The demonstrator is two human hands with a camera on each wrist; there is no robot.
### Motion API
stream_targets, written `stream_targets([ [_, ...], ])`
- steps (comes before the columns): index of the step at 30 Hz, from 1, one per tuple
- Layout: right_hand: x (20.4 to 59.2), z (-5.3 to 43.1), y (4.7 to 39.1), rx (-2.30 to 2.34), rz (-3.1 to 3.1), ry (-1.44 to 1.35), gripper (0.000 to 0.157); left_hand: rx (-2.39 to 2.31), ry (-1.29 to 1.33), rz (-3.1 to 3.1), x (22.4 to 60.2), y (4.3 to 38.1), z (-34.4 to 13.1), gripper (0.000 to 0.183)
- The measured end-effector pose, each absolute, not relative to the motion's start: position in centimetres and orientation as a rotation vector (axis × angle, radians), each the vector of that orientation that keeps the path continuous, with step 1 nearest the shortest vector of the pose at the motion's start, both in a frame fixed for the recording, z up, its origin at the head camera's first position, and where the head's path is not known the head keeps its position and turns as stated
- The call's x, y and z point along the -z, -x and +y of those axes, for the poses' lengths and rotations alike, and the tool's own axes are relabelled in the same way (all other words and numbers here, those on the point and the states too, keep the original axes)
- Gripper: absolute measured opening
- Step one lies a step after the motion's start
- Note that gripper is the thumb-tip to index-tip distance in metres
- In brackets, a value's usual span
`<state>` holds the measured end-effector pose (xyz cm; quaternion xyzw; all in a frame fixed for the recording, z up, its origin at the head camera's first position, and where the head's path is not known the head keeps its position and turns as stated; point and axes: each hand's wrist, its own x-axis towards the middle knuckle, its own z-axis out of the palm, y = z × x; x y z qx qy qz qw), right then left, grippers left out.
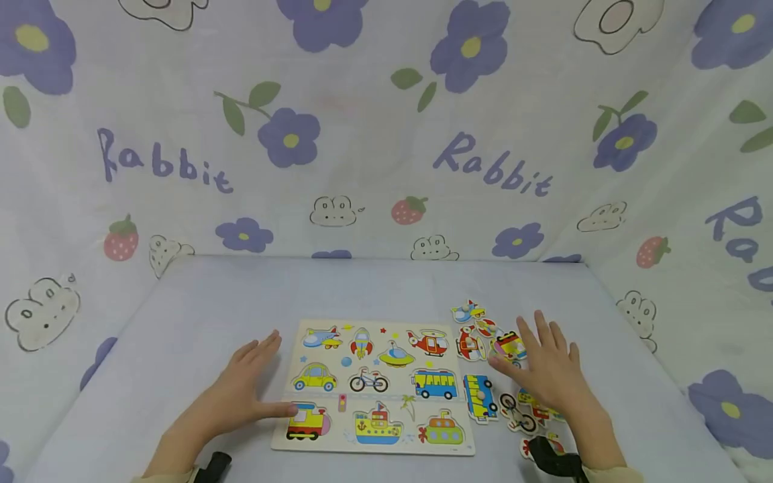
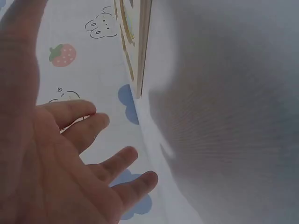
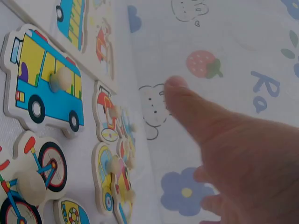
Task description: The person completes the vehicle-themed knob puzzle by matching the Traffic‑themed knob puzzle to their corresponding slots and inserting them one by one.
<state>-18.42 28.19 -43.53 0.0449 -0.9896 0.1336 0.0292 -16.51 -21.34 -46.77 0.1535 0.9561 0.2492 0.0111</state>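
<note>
A wooden vehicle puzzle board (image 1: 386,396) lies flat on the table, printed with a plane, a rocket, a bus, a boat and other vehicles. Beside its left edge is my left hand (image 1: 232,392), fingers spread, the thumb reaching over the train picture. My right hand (image 1: 552,376) hovers with spread fingers above loose knobbed puzzle pieces to the board's right. Among these are the bus piece (image 3: 49,84), the bicycle piece (image 3: 32,182), the helicopter piece (image 1: 471,343) and the plane piece (image 1: 468,311). Neither hand holds anything. Part of the pile is hidden beneath the right hand.
A white cloth covers the table (image 1: 211,302). Behind and at both sides hangs a curtain (image 1: 362,168) printed with flowers, strawberries and the word Rabbit. A black wrist strap (image 1: 552,459) shows near the right forearm, over a piece in the pile.
</note>
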Motion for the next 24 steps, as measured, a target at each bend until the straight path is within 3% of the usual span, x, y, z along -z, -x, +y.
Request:
stream_targets([
  [8, 43.3, 27.6, 19.1, -0.644, -2.952, -0.244, 0.088, -0.775, -0.571, 2.873, 47.8, 16.3, -21.5, 0.139],
  [16, 43.8, 27.6, 20.6, -0.954, -2.830, -0.283, 0.065, -0.728, -0.561, 2.866, 47.9, 16.2, -21.4, 0.136],
  [24, 45.6, 28.9, 25.2, -1.543, -2.660, 0.018, 0.046, -0.715, -0.602, 2.856, 47.9, 16.0, -21.4, 0.130],
])
